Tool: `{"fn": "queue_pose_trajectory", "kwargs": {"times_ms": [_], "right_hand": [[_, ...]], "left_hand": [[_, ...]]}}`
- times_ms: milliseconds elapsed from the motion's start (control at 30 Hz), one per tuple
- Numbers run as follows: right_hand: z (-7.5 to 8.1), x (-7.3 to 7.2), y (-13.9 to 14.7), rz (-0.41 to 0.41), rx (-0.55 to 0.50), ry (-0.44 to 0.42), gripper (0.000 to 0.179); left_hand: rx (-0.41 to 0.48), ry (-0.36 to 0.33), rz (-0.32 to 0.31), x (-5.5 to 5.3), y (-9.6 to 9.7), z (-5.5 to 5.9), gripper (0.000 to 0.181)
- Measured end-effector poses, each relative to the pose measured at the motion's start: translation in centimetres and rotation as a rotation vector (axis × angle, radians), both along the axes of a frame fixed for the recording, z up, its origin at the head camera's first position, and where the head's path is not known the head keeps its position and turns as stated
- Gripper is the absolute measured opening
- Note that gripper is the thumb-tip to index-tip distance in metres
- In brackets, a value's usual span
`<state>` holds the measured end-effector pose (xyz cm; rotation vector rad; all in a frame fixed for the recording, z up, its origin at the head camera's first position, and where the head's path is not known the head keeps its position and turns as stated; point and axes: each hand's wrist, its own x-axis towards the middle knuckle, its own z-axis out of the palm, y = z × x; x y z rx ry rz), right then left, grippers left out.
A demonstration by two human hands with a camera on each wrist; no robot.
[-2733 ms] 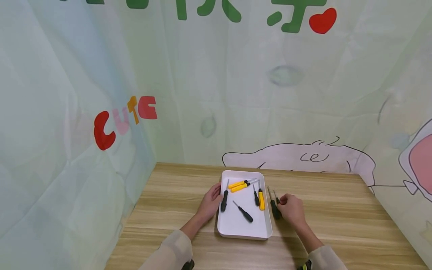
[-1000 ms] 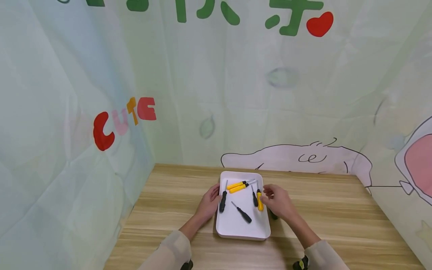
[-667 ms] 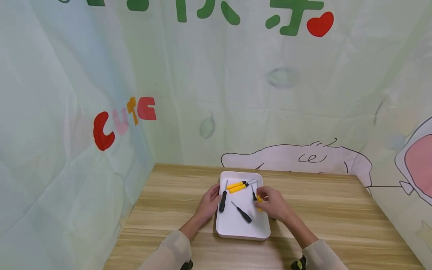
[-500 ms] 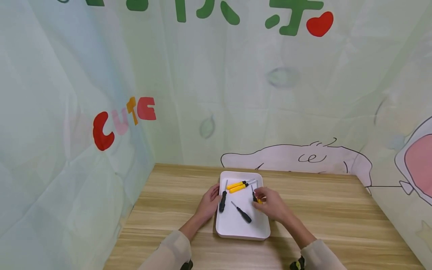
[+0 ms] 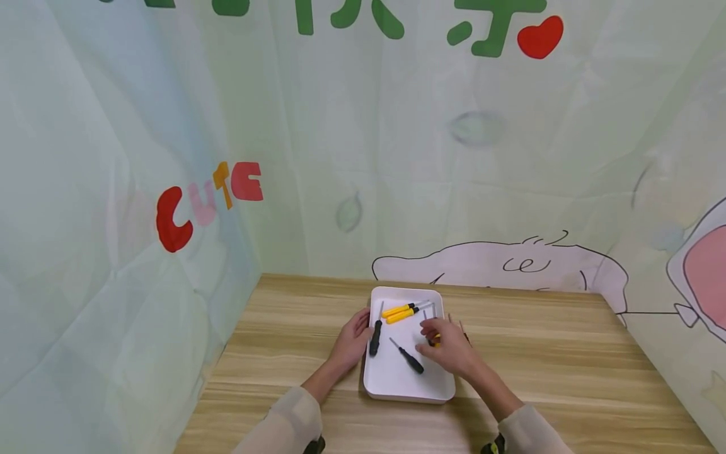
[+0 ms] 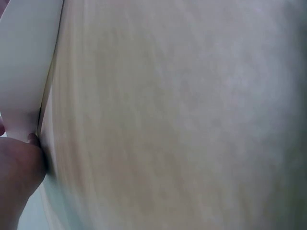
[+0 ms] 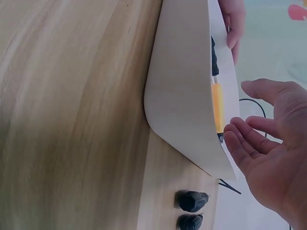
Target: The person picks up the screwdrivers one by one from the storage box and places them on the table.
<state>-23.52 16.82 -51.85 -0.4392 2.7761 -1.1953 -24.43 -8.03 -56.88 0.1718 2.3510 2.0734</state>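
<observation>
My left hand (image 5: 351, 343) grips the left wall of a white tray (image 5: 397, 383), its thumb at the rim and fingers along the outside. Over the tray's right half, my right hand (image 5: 450, 348) has thumb and fingers spread apart, holding nothing. Beneath it a yellow screwdriver (image 5: 437, 342) and a small black one are mostly hidden. A black screwdriver (image 5: 411, 360) lies aslant mid-tray. Another black screwdriver (image 5: 375, 338) lies along the left wall, and two yellow screwdrivers (image 5: 401, 315) lie side by side at the back.
Two black-handled screwdrivers (image 7: 193, 201) lie on the wooden table (image 5: 544, 366) right of the tray; the right hand partly covers them in the head view. A printed cloth (image 5: 317, 208) hangs behind and beside the table.
From the screwdrivers on the table at right, my right hand has moved left over the tray, and its thumb and fingers have spread. The left hand stays at the tray's left wall.
</observation>
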Motion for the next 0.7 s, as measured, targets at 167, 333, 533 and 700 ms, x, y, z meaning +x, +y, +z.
{"fn": "queue_pose_trajectory", "kwargs": {"times_ms": [167,333,533,700], "right_hand": [[-0.5,0.1,-0.6,-0.001,0.033,0.018,0.044],[-0.8,0.2,-1.1,-0.01,0.078,0.003,0.042],[-1.1,0.2,-1.5,0.024,0.058,-0.008,0.042],[-1.4,0.1,-1.7,0.079,0.072,-0.002,0.041]], "left_hand": [[0.0,-0.001,0.0,0.0,0.1,0.0,0.052],[0.002,-0.001,0.0,0.0,0.1,-0.1,0.052],[0.008,-0.007,-0.003,-0.1,0.1,-0.3,0.052],[0.021,-0.001,-0.006,-0.2,0.1,-0.4,0.052]]}}
